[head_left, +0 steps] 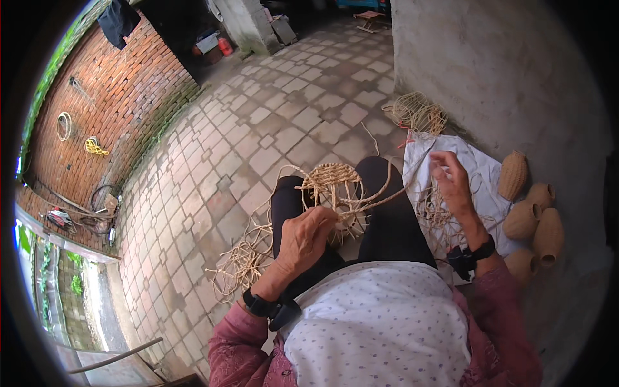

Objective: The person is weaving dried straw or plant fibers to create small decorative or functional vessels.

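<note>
A partly woven basket (pixel 334 174) of tan twisted cord rests between my knees, with a dense woven band at its top and open spokes below. My left hand (pixel 306 240) is closed on its near side; the fingertips are partly hidden by the hand itself. Out to the right, my right hand (pixel 453 184) is raised with curled fingers. A strand of cord (pixel 385 198) runs from the basket up toward its pinched thumb and forefinger. Another loose cord loops over my right thigh.
Tangled cord (pixel 242 263) lies on the paving by my left leg. More cord covers a white sheet (pixel 474 161) at right. Several finished woven vessels (pixel 548 235) stand beside it along a plaster wall (pixel 509 71). An openwork bundle (pixel 418 113) sits at the sheet's far end.
</note>
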`<state>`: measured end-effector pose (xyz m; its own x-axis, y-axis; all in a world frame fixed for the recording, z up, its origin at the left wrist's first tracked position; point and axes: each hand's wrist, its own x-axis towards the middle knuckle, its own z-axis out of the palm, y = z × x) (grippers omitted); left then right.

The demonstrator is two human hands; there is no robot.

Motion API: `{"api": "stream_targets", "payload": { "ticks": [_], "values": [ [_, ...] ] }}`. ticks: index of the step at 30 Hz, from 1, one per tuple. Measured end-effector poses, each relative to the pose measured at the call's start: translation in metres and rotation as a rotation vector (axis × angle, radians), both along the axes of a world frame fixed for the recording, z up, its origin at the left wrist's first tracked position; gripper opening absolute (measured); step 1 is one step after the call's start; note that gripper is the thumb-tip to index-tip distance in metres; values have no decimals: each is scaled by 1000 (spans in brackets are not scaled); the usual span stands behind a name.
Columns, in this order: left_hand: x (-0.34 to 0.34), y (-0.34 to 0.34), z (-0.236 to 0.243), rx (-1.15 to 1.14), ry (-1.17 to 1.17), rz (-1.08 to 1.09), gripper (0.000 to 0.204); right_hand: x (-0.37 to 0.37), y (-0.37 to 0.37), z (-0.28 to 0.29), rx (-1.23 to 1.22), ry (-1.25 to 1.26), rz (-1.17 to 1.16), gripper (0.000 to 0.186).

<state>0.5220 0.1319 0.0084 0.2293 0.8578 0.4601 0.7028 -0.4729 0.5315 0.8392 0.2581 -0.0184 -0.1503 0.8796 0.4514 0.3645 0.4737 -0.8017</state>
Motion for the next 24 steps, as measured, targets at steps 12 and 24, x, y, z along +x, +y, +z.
{"api": "stream_targets", "payload": {
  "ticks": [12,24],
  "values": [
    [-25,21,3,-382,-62,-69,19,-35,-26,-11,-385,35,481,26],
    [-1,10,16,-778,-330,-73,26,73,10,-75,55,-387,-281,35]
  ]
}}
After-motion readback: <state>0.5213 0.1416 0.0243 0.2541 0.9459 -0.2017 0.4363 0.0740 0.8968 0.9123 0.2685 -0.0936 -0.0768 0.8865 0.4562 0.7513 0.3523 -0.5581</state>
